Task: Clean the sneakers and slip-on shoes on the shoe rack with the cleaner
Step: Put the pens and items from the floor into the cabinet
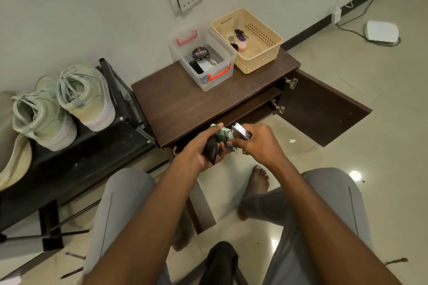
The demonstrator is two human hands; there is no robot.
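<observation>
Two pale green sneakers (62,102) stand on top of the black shoe rack (76,164) at the left. In front of the brown cabinet, my left hand (199,148) grips a black item together with a small green-and-white packet (223,136). My right hand (257,140) holds a silvery box (242,132) against that packet, fingers curled round it. Both hands meet just below the cabinet's front edge. A round black polish tin (200,53) lies in a clear plastic box (203,62) on the cabinet top.
A beige basket (252,41) with small items sits beside the clear box on the brown cabinet (185,102). The cabinet's right door (322,111) hangs open. A beige cloth (14,164) lies at the far left. A white device (381,31) with cables rests on the floor.
</observation>
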